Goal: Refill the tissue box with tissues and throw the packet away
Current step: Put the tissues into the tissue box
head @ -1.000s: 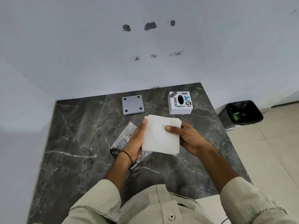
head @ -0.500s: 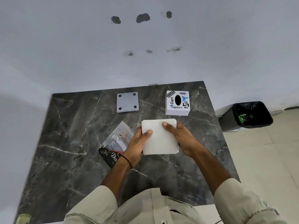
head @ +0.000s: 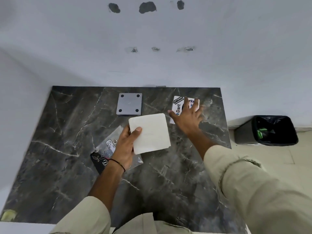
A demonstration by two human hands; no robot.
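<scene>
The left hand (head: 125, 146) held a square stack of white tissues (head: 150, 133) above the middle of the dark marble worktop (head: 64, 132), thumb pressed on top of the stack near its left edge and the other fingers hidden beneath it. The stack was flat and slightly tilted, its far corner pointing toward the back edge.

The right hand (head: 188, 115) was stretched out with fingers spread wide and gripping nothing, lying over the white tissue box (head: 177, 105), which stood near the back right corner of the worktop. The fingers covered most of the box's top, so its opening could not be seen; stickers reading "Dart" and "SOFTWARE ENGINEER" showed on its left part. Whether the palm actually touched the box could not be told.

The clear plastic tissue packet (head: 108, 147), with a black printed end and a white label, lay flat on the worktop partly under the left hand and wrist, left of the middle. A grey square plate (head: 129, 103) with four dark round feet lay near the back edge, left of the box and apart from it.

On the floor beyond the worktop's right edge stood a black-lined waste bin (head: 270, 130), with something green inside.
</scene>
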